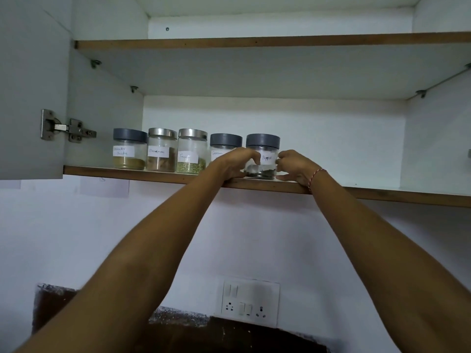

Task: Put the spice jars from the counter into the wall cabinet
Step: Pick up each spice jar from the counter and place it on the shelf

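Note:
Several clear spice jars stand in a row on the lower shelf (127, 172) of the open wall cabinet. From the left they are a coriander powder jar (128, 149), a cinnamon jar (161, 149), a fennel jar (191, 150), a garam jar (224, 146) and a pepper jar (263, 149) with a grey lid. My left hand (235, 163) grips the pepper jar's left side. My right hand (295, 165) grips its right side. The jar rests on the shelf near the front edge. My left hand hides the lower part of the garam jar.
The cabinet door (30, 85) stands open at the left on its hinge (67, 128). An upper shelf (254, 42) spans the cabinet above. The lower shelf runs bare to the right of the pepper jar. A switch and socket plate (248, 303) sits on the wall below.

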Demonstrator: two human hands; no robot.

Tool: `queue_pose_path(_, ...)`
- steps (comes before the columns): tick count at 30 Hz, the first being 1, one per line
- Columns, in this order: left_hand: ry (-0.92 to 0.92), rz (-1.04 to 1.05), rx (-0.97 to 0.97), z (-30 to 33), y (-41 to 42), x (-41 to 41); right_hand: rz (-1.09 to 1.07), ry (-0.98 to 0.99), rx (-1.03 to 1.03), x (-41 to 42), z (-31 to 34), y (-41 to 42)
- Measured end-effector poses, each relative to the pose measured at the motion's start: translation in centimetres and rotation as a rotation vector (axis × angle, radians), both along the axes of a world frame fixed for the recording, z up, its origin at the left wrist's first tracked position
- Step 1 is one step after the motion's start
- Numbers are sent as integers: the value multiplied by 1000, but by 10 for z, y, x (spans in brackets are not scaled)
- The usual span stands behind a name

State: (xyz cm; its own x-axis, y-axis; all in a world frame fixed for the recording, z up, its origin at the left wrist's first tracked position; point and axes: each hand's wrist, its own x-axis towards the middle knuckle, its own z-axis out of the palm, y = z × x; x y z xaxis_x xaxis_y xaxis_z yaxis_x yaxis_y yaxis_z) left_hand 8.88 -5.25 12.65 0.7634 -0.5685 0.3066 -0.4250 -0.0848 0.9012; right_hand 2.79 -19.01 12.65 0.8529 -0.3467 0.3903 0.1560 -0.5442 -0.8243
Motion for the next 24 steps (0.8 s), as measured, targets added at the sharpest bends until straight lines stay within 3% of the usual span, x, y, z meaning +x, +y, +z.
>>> queue_pose_path(5,-117,125,73,0,-9,3,-1,88,-45,1,0,4)
queue_pose_path(8,-288,337,145,-4,-16,3,-97,57,-25,-7,-2,6)
queue_pose_path(10,-422,523,82,-12,-15,-4,-168,-36,-39,-10,-5,2)
queue_pose_path(13,-591,682,-135,-30,-4,-17,-362,-336,-60,-27,-15,6)
queue_pose_path(16,-839,556,-171,-59,4,-38,-558,-563,-170,-47,-33,15)
queue_pose_path(19,-995,532,-83,-104,1,-61,-690,-623,-337,-68,-72,24)
queue_pose_path(24,-878,445,-129,-195,-13,-107,-759,-617,-449,-102,-163,40)
